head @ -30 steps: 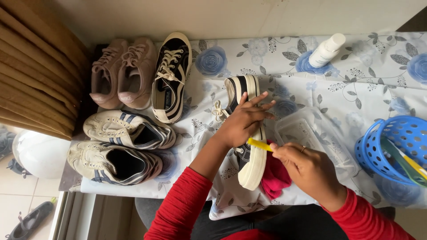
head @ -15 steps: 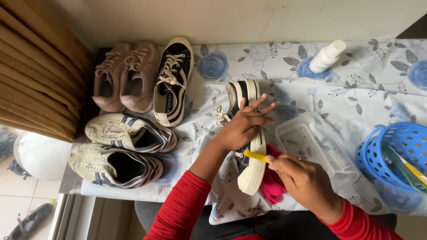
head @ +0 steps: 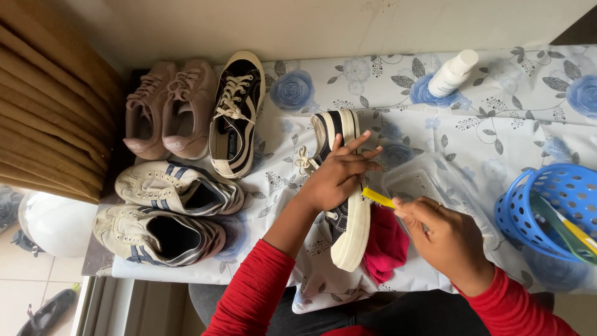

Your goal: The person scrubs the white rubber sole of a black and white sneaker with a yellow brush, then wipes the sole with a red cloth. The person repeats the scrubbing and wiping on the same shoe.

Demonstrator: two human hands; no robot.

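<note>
My left hand (head: 339,174) presses down on a black canvas sneaker with a cream sole (head: 346,233), which lies on its side on the floral tablecloth (head: 497,118). My right hand (head: 444,239) grips a small yellow-handled brush (head: 377,197) whose tip meets the sneaker's sole edge. A red cloth (head: 387,246) lies under and beside the shoe, between my hands. Both sleeves are red.
A clear plastic container (head: 429,183) sits by my right hand. A blue basket (head: 547,208) with tools stands at the right. A white bottle (head: 453,73) lies at the back. The matching black sneaker (head: 236,115), pink sneakers (head: 165,109) and two cream striped sneakers (head: 171,205) line the left side.
My right hand and the yellow brush have shifted slightly along the sole's edge. The left hand stays on the sneaker.
</note>
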